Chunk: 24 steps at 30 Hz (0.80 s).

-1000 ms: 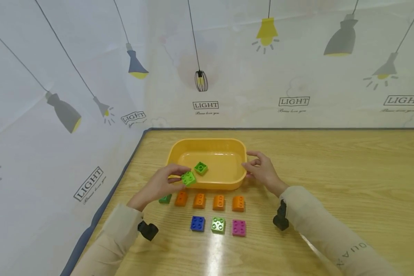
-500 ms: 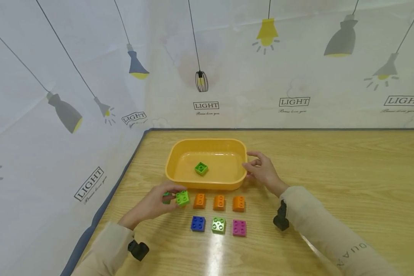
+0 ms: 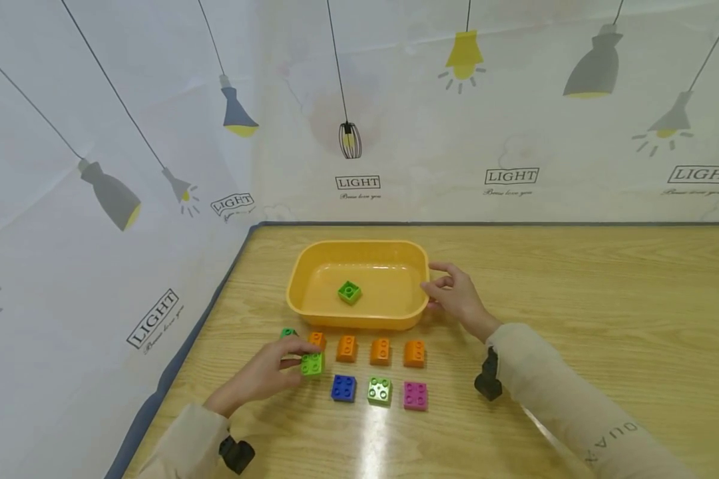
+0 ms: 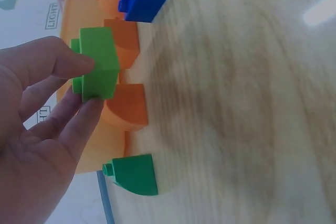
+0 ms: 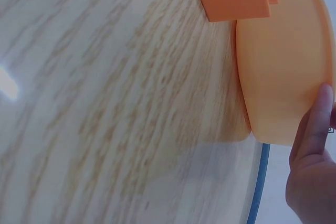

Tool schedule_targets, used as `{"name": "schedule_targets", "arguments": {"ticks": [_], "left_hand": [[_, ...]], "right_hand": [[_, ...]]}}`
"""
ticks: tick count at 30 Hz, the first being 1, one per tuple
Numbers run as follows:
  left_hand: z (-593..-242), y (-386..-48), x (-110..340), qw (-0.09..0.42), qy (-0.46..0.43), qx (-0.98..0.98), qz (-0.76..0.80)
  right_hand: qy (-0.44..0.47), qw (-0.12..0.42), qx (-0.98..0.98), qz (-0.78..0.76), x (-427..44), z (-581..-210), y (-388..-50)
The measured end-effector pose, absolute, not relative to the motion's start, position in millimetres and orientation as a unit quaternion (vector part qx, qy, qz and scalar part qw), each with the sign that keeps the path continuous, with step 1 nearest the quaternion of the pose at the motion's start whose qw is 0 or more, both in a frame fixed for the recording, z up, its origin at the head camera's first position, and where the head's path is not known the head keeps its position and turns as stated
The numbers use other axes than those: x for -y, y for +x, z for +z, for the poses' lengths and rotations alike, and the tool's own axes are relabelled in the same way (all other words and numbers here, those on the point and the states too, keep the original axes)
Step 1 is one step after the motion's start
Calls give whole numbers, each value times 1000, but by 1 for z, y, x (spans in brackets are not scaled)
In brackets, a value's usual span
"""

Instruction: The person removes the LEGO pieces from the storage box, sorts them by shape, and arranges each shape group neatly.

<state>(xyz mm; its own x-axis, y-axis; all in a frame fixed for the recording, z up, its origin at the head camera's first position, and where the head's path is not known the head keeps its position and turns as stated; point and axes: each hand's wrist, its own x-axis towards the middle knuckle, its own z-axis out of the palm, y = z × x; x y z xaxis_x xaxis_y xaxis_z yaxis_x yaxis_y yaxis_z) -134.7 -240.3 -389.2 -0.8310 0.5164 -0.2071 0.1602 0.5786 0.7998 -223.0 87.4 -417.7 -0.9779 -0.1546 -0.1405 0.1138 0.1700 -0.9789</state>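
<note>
My left hand pinches a light green toy building block between thumb and fingers. In the left wrist view that block is held above the table, studs toward the palm. Just behind it in the head view are a dark green curved block and an orange curved block, partly covered by the hand. My right hand grips the right rim of the yellow tub. A green block lies upside down inside the tub.
More orange blocks continue the row before the tub. Nearer stand a blue block, a light green block and a pink block. A lamp-printed sheet borders the wooden table at the back and left.
My left hand has carried the light green block from the tub's front left edge toward me, past the orange row. The right hand stays at the tub's rim.
</note>
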Motion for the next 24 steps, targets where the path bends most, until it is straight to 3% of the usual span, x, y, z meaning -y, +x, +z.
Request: {"name": "schedule_targets", "arguments": {"ticks": [24], "left_hand": [[-413, -132, 249, 207, 198, -881, 377]], "right_hand": [[-16, 107, -751, -651, -89, -419, -223]]}}
